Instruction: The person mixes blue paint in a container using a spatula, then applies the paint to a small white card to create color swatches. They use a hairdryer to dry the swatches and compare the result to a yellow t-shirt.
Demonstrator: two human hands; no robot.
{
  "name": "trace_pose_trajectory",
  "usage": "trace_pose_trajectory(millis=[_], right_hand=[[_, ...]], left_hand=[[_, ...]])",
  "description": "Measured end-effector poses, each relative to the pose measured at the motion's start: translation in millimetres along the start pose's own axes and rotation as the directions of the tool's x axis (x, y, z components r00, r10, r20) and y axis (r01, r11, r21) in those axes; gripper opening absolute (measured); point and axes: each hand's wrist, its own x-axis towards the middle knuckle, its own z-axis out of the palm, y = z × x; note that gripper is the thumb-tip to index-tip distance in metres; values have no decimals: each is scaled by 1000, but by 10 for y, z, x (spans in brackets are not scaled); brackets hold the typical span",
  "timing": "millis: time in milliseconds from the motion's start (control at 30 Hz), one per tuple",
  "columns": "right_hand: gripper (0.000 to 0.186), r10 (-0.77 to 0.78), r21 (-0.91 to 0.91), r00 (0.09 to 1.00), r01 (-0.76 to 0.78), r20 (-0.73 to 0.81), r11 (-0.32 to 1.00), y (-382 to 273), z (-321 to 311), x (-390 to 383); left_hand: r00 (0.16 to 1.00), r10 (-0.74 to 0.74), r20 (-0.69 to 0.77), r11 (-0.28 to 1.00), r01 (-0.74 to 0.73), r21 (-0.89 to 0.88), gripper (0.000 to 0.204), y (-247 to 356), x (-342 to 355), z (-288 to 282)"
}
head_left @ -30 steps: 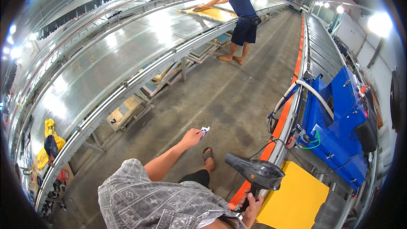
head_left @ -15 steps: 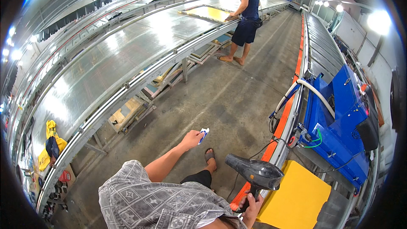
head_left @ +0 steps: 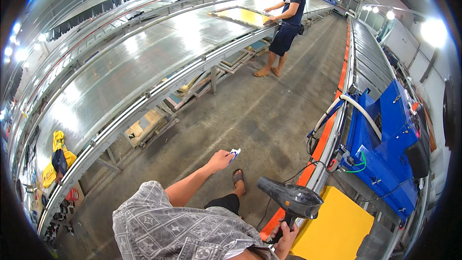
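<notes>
Black tapered dryer (head_left: 294, 199) in R hand (head_left: 287, 239)

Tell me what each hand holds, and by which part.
Right hand: the dryer, by its handle. Left hand: a small white-and-blue thing, by one end; its kind is unclear.

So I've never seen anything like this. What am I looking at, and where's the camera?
There's no robot here: these are a person's own bare hands. A wide fisheye camera on their head looks down, so straight edges seem bent. The left hand holds a small white-and-blue item, too small to identify. The fingers of the right hand grip the handle of a black hair dryer. Beside it, a flat yellow piece lies on the right-hand bench, near a blue machine. At the long metal table on the left, a co-worker stands by a yellow framed panel.
</notes>
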Motion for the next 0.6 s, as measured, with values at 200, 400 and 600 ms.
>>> trace_pose_trajectory(millis=[200,400,600], right_hand=[[33,17,5,1000,-17,-16,1000,23,-32,8],[33,14,15,1000,-14,4,1000,2,-17,-1],[33,5,7,1000,-5,-11,1000,-11,-1,2]], left_hand=[[1000,11,0,1000,-11,24,44,-16,16,5],[1000,24,2,999,-25,35,45,-46,26,26],[1000,16,6,999,-16,52,46,-35,19,2]])
